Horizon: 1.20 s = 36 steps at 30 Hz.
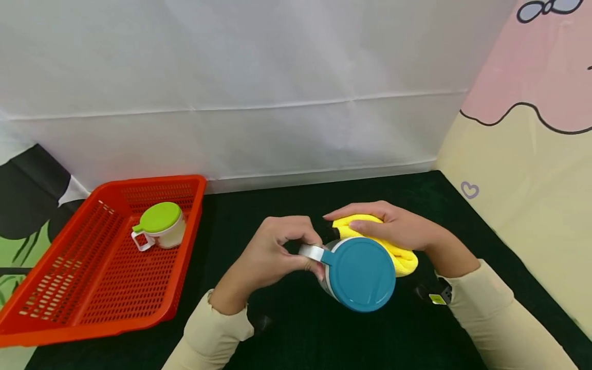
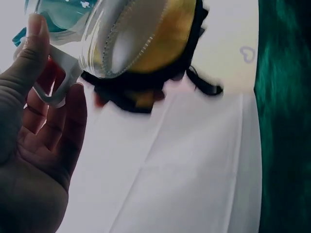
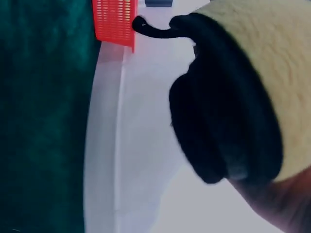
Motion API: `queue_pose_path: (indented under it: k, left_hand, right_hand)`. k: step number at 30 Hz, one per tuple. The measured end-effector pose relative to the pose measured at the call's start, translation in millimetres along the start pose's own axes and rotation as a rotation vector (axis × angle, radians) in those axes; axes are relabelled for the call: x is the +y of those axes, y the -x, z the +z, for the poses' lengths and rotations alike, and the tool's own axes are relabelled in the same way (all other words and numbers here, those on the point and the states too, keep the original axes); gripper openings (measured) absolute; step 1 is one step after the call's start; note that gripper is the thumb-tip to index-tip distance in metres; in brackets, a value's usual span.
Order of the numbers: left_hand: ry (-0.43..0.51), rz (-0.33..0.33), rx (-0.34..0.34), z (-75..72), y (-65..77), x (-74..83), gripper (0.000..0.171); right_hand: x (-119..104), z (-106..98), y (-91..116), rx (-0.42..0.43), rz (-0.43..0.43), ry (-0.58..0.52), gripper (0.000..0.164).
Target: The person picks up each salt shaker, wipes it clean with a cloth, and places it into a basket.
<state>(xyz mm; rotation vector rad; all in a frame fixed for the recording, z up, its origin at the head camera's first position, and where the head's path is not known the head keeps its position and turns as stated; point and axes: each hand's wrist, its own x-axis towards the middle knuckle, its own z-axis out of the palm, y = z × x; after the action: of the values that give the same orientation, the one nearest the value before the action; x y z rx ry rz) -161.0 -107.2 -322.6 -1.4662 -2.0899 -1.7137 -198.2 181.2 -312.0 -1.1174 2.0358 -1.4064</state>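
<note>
My left hand (image 1: 277, 252) pinches the white handle (image 1: 311, 252) of a clear jar with a blue lid (image 1: 363, 275). The jar is held up over the dark green table, its lid facing the head camera. In the left wrist view its clear body (image 2: 88, 51) appears tilted, with thumb and fingers at the handle. My right hand (image 1: 393, 228) holds a folded yellow cloth (image 1: 404, 261) with black edging against the jar's far side. Close up in the right wrist view, the cloth (image 3: 272, 53) looks fluffy and hides most of that hand.
A red plastic basket (image 1: 189, 252) stands at the left of the table (image 1: 296, 334). Inside it, toward the back, sits a similar jar with a green lid (image 1: 160, 218). White sheeting (image 1: 277, 77) hangs behind the table, and a printed sheet (image 1: 522, 180) borders the right.
</note>
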Motion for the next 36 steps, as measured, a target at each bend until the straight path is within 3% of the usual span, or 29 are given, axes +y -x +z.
queue_pose_path:
  k: [4,7,11,13,15,17,21,25,30,33,36]
  left_hand:
    - [-0.051,-0.044,0.065,-9.9,5.0,-5.2,0.031]
    - [-0.051,-0.057,0.060,-10.5,5.5,-8.0,0.030]
    - [0.002,-0.029,-0.003,-1.5,1.3,-5.4,0.026]
    - [0.020,-0.020,-0.013,1.9,-0.8,-2.1,0.027]
    - [0.017,-0.025,0.003,2.9,-1.3,0.5,0.027]
    - [-0.006,-0.050,0.036,1.5,-0.3,1.5,0.029]
    - [-0.101,-0.117,0.124,-4.1,2.5,0.4,0.028]
    - [-0.176,-0.160,0.217,-5.8,1.3,-0.4,0.027]
    - [-0.206,-0.198,0.282,-1.6,-2.4,-0.3,0.026]
    - [-0.216,-0.225,0.296,0.1,-3.2,0.1,0.025]
    - [-0.227,-0.247,0.319,-0.2,-2.9,1.3,0.025]
  right_hand:
    - [-2.8,3.0,22.6,0.099,0.002,-0.039,0.040]
    - [-16.9,0.8,26.1,0.130,-0.050,0.033,0.041]
    - [-24.3,-3.4,6.8,0.049,-0.079,0.116,0.039]
    - [-17.3,-3.2,-3.9,-0.004,-0.069,0.081,0.038]
    - [-6.5,1.2,-9.1,-0.004,-0.031,0.013,0.037]
    - [6.0,9.9,-7.6,0.062,0.017,-0.069,0.037]
    - [20.8,36.7,6.9,0.320,0.082,-0.251,0.040]
    - [16.9,56.8,16.2,0.580,0.015,-0.323,0.042]
    - [-3.9,59.8,20.3,0.803,-0.167,-0.165,0.043]
    - [-16.6,54.0,22.5,0.834,-0.243,0.023,0.045]
    - [-27.3,51.7,25.0,0.810,-0.240,0.297,0.045]
